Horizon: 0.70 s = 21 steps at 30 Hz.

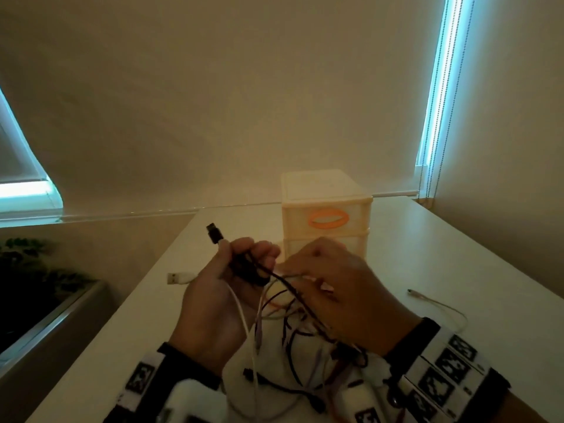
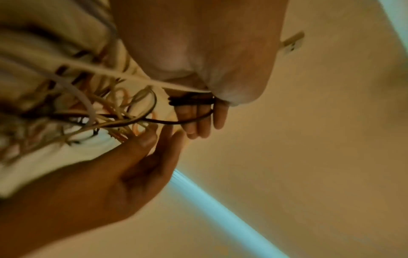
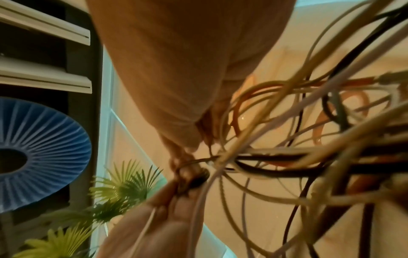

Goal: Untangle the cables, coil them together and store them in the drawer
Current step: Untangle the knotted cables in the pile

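I see the left hand [image 1: 219, 288] closed around a small coil of black cable [image 1: 248, 270], USB plug [image 1: 215, 233] protruding above the thumb. The right hand [image 1: 338, 288] pinches strands of the tangled cables [image 1: 293, 340] above the white table [image 1: 427, 254]. The drawer unit [image 1: 326, 215] stands just behind, closed.

No legible text or labels.

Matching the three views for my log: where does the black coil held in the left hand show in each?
Head: black coil at centre, in the left hand.
Left wrist: centre, looped over the fingers, coil at.
Right wrist: small dark bundle, lower centre.
Shared landmark: the white cable beside it.
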Each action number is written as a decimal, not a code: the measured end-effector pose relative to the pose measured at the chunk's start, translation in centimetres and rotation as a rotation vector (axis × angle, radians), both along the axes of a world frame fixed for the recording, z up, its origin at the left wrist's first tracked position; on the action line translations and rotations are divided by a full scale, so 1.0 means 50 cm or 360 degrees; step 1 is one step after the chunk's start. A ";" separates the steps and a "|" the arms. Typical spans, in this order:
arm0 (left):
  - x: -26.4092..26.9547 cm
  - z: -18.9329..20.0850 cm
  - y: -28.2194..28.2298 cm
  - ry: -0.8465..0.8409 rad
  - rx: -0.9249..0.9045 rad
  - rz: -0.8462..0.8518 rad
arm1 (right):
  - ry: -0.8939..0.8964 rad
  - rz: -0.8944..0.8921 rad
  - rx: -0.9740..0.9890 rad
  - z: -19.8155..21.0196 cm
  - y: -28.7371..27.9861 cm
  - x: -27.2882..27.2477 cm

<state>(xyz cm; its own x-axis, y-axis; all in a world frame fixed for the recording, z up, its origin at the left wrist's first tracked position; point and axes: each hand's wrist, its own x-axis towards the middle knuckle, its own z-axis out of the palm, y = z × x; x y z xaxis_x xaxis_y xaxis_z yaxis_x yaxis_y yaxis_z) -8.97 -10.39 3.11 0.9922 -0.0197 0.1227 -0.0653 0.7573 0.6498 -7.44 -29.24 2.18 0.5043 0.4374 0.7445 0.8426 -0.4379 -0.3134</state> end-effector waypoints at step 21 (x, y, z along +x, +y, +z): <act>0.075 0.011 0.164 0.0294 -0.0379 0.0408 | 0.0285 -0.0362 0.0289 0.005 -0.122 0.057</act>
